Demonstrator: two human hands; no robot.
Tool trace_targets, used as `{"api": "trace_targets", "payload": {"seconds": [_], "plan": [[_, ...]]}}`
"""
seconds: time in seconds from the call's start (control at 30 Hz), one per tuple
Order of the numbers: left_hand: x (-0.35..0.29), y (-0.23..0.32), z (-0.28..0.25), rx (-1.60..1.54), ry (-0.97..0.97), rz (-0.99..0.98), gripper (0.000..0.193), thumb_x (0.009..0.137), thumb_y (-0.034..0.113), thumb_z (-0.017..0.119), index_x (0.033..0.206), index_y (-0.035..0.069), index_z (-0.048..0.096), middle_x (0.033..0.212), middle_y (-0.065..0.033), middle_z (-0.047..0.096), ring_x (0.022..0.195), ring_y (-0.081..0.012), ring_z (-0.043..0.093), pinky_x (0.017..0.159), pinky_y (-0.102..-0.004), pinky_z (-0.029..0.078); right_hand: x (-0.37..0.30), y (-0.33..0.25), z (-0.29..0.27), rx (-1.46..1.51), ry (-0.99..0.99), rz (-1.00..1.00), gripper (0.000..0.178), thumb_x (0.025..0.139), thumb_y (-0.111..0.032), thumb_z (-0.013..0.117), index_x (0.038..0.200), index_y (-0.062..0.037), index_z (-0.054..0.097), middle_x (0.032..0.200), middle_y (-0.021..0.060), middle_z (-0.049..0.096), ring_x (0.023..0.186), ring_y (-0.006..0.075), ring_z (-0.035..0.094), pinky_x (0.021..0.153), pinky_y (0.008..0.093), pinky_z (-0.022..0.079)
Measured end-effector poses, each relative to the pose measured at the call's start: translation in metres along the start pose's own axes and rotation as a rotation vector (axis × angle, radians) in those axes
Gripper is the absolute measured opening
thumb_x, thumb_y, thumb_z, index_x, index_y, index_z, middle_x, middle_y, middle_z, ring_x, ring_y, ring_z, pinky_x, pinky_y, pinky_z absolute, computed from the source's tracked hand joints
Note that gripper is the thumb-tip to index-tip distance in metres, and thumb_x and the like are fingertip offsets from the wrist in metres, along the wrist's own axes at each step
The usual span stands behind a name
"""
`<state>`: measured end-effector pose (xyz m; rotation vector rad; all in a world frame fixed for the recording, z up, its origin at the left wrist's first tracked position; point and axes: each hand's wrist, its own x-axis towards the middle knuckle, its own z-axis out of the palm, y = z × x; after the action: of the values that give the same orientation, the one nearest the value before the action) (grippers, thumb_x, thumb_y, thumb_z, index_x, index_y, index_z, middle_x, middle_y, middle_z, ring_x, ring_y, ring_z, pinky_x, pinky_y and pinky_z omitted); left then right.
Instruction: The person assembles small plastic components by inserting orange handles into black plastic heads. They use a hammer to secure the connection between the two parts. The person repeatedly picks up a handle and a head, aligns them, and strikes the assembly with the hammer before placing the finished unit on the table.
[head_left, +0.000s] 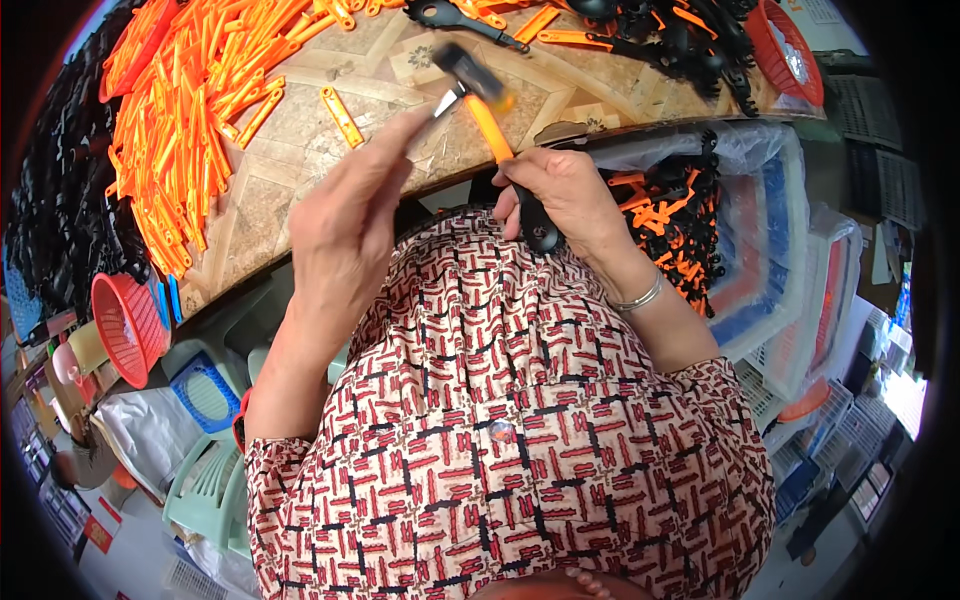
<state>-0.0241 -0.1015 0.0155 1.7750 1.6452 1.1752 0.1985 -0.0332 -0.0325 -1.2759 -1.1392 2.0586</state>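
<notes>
My left hand [350, 215] is closed round a hammer [470, 72], whose dark head is smeared by motion. The hammer head is over the far end of an orange handle [488, 130]; whether they touch I cannot tell. My right hand [575, 195] grips a black kitchen spoon [540, 228] with that orange handle on it, fingers wrapped round the join. The spoon's black bowl end points down toward my lap. A single loose orange handle [343, 118] lies on the table beyond my left hand.
Orange handles [190, 130] are heaped on the table [265, 215] at left. Black utensils [670, 45] lie at the far right, near a red basket [785, 55]. A plastic-lined crate [755, 235] holds black and orange pieces. Another red basket [130, 325] hangs beside the table's left edge.
</notes>
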Motion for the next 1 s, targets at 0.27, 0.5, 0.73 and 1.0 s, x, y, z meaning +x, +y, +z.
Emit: {"api": "trace_targets", "payload": {"seconds": [0.27,0.5,0.73,1.0], "plan": [[0.001,-0.001,-0.005,0.540,-0.043,0.223,0.056,0.084,0.003,0.071,0.133,0.030,0.069,0.069,-0.0038,0.052,0.058,-0.0214,0.057,0.052,-0.0375,0.047,0.005,-0.001,-0.005,-0.003,-0.035,0.041,0.028,0.100,-0.021,0.062,0.096,0.0054,0.067,0.073,0.0133,0.071,0.055,0.0203,0.069,0.050,0.0268,0.054],[0.002,-0.005,0.008,0.598,-0.194,0.103,0.054,0.082,-0.003,0.073,0.128,0.024,0.073,0.073,-0.0075,0.061,0.065,-0.0185,0.064,0.060,-0.0330,0.051,0.001,-0.007,-0.007,-0.037,-0.040,0.061,0.030,0.101,-0.022,0.062,0.086,0.0035,0.067,0.071,0.0122,0.070,0.052,0.0180,0.067,0.050,0.0264,0.051],[0.016,-0.030,-0.024,0.014,0.106,-0.289,0.040,0.102,0.008,0.060,0.142,0.009,0.061,0.079,0.0056,0.056,0.069,-0.0032,0.049,0.061,-0.0188,0.039,-0.059,-0.040,-0.167,-1.048,-0.006,0.007,0.023,0.097,-0.024,0.066,0.093,-0.0018,0.072,0.076,0.0069,0.070,0.073,0.0194,0.071,0.065,0.0341,0.053],[0.041,-0.054,-0.034,-0.269,0.197,-0.520,0.044,0.097,0.017,0.072,0.138,0.005,0.062,0.078,0.0082,0.051,0.064,-0.0013,0.041,0.056,-0.0180,0.032,-0.006,-0.091,-0.074,-1.254,0.338,-0.782,0.014,0.091,-0.016,0.068,0.095,-0.0026,0.069,0.094,0.0118,0.068,0.089,0.0284,0.067,0.078,0.0386,0.051]]}}
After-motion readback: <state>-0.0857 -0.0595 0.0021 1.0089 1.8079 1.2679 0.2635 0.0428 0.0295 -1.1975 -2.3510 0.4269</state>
